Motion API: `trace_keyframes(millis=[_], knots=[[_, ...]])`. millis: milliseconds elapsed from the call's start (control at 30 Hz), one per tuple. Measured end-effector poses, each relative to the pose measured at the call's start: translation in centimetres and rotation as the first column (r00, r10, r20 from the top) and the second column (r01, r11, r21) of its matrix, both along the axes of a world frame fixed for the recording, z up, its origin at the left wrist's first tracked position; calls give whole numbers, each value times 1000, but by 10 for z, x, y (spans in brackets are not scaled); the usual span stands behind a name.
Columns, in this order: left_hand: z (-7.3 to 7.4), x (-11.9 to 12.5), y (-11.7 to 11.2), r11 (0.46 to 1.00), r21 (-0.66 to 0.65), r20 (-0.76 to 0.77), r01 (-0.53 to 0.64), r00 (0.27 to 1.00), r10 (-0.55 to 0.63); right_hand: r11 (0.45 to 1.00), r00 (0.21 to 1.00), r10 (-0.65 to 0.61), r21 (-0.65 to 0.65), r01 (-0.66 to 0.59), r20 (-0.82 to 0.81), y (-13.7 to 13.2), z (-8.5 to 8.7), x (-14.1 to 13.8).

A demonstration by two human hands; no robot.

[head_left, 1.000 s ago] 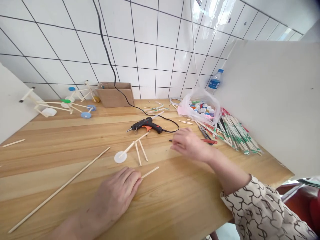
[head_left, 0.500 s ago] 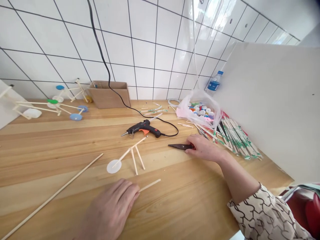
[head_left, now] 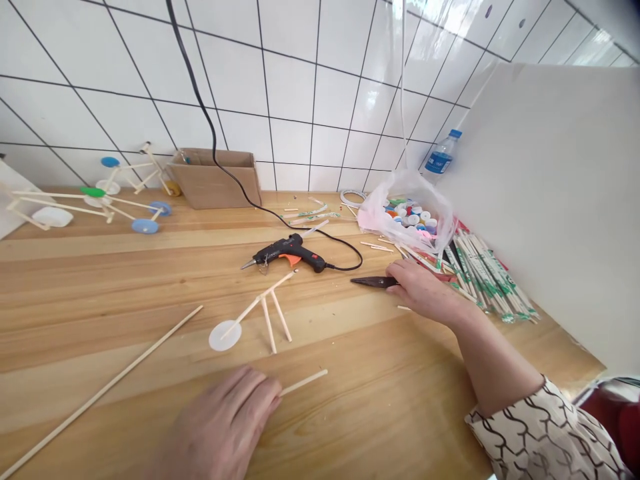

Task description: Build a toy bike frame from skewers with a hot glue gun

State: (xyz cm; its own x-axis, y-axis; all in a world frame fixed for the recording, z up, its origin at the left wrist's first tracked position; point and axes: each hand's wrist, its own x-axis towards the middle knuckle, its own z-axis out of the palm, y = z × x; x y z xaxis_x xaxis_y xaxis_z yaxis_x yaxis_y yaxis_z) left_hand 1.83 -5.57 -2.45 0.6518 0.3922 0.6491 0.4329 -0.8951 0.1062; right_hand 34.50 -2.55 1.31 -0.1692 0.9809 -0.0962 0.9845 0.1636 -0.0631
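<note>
My left hand (head_left: 223,423) lies palm down on the wooden table near its front edge, fingers pressed on one end of a short wooden stick (head_left: 304,382). My right hand (head_left: 425,291) is closed over the handles of a pair of scissors (head_left: 373,282) whose dark blades point left on the table. Between the hands lies a small frame of glued sticks with a white disc (head_left: 253,315). A black and orange glue gun (head_left: 289,253) rests behind it, its cable running up the tiled wall.
A long thin stick (head_left: 105,387) lies diagonally at the left. A cardboard box (head_left: 216,178) and stick models with coloured caps (head_left: 95,200) stand at the back. A bag of bottle caps (head_left: 407,217), wrapped chopsticks (head_left: 487,277), a water bottle (head_left: 441,157) and a white board (head_left: 550,193) fill the right.
My right hand moved right from the table's middle and took hold of the scissors. My left hand slid slightly toward me, still on the short stick. The view shifted a little.
</note>
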Motion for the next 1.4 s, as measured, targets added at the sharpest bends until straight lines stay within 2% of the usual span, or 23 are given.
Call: trace_keyframes(millis=[133, 267, 367, 433, 533, 600, 667, 700, 733, 767, 800, 833, 900, 967, 1033, 1167, 1400], knots=[[-1, 0, 0, 1000, -27, 0, 4, 1000, -4, 1000, 1000, -15, 2, 15, 7, 2, 4, 1], [-2, -1, 0, 995, -101, 9, 6, 1000, -5, 993, 996, -74, 91, 70, 43, -11, 26, -8], [-6, -4, -4, 968, -250, 6, -30, 999, 32, 992, 987, -118, -24, 121, 112, -25, 36, -12], [-8, -6, -8, 913, -402, -11, -73, 997, 75, 984, 971, -101, -121, 130, 218, -30, 33, -14], [-7, -9, -14, 787, -606, -41, -119, 992, 118, 968, 928, -102, -179, 175, 357, -28, 23, -20], [-3, -8, -15, 709, -692, -48, -138, 988, 146, 963, 927, -112, -190, 190, 357, -25, 19, -29], [2, -7, -15, 648, -751, -34, -128, 987, 156, 968, 980, -85, -218, 123, 179, -25, 17, -40], [5, -6, -16, 609, -781, -43, -135, 986, 163, 971, 998, -67, -230, 69, 17, -27, 16, -47], [7, -5, -16, 569, -809, -53, -149, 982, 182, 971, 981, -59, -240, 12, -186, -30, 15, -55], [9, -4, -16, 529, -836, -59, -150, 981, 185, 966, 914, -77, -258, -31, -399, -33, 14, -64], [11, -3, -17, 485, -862, -64, -147, 981, 184, 959, 801, -122, -278, -58, -586, -37, 11, -73], [13, -2, -18, 451, -882, -58, -140, 980, 191, 944, 651, -187, -318, -89, -736, -42, 8, -82], [16, 0, -20, 389, -914, -41, -116, 980, 196, 897, 334, -338, -409, -171, -880, -49, 0, -100], [19, 2, -21, 332, -939, -23, -88, 980, 196, 853, 164, -454, -480, -204, -876, -54, -7, -114], [21, 4, -22, 275, -960, 0, -54, 981, 192, 827, 116, -503, -516, -223, -856, -57, -12, -123], [21, 6, -23, 154, -988, 29, 4, 986, 163, 829, 117, -502, -516, -214, -857, -57, -14, -127], [15, 4, -26, 33, -997, 75, 70, 981, 180, 844, 90, -485, -492, -213, -870, -59, -16, -125]])
